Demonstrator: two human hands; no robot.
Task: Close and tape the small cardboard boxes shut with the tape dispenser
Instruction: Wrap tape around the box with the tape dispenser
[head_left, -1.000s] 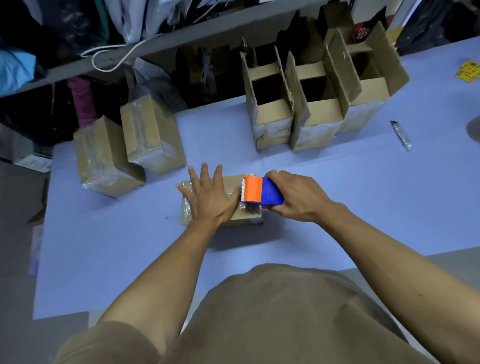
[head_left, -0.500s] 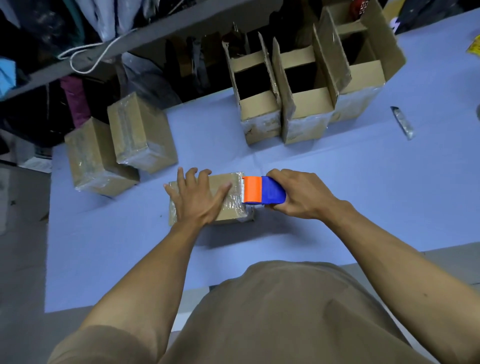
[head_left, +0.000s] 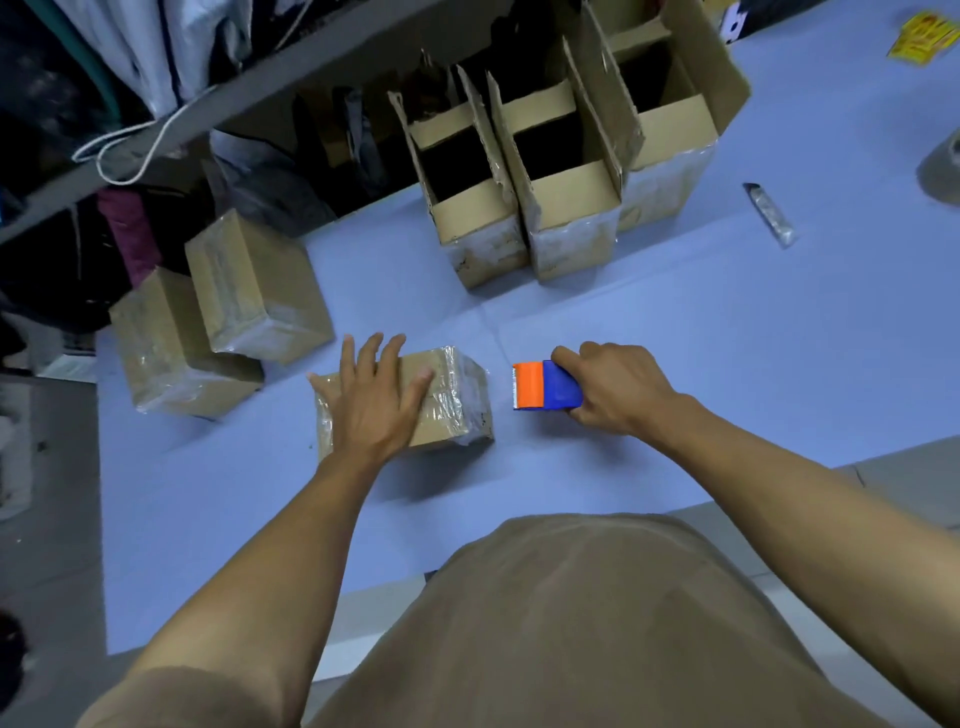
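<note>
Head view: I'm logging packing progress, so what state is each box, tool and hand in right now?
Box under the left hand: closed, tape over its right end.
Two boxes at far left: closed, taped.
Three boxes at the back: flaps up, open.
Tape dispenser: held clear of the box, to its right.
Left hand: flat, pressing on the box top.
Right hand: gripping the dispenser.
Utility knife: lying untouched on the table.

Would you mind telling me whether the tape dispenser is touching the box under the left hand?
Apart. The head view shows a strip of bare blue table between the tape dispenser, gripped by the right hand, and the box under the left hand.
</note>
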